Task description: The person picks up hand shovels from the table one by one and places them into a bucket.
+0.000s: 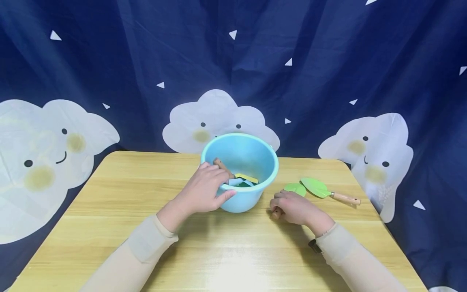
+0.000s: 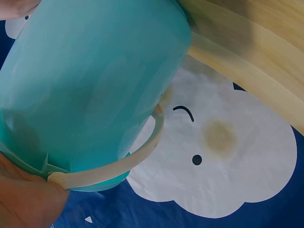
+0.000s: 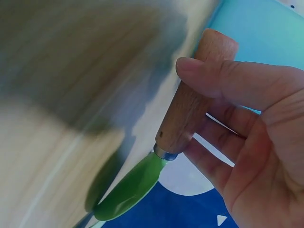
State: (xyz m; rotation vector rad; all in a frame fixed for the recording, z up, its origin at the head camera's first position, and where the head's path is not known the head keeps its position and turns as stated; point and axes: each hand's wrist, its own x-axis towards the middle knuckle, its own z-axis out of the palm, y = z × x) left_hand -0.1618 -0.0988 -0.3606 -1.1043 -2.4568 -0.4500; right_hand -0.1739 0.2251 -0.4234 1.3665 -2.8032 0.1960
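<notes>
My left hand (image 1: 202, 188) grips the near-left rim of a light blue bucket (image 1: 240, 201), thumb outside and fingers over the edge. Inside the bucket lie a tool with a wooden handle (image 1: 223, 167) and light blue and yellow pieces. To the right of the bucket, my right hand (image 1: 293, 207) holds a small green garden trowel by its wooden handle (image 3: 183, 114), thumb on one side and fingers on the other. Its green blade (image 3: 133, 187) points away from me, close over the table.
Another green trowel (image 1: 315, 187) lies on the wooden table (image 1: 109, 219) beyond my right hand, its handle pointing right. The bucket's pale carrying handle (image 2: 109, 172) hangs along its outside. Behind the table hangs a dark blue curtain (image 1: 255, 52) with white clouds.
</notes>
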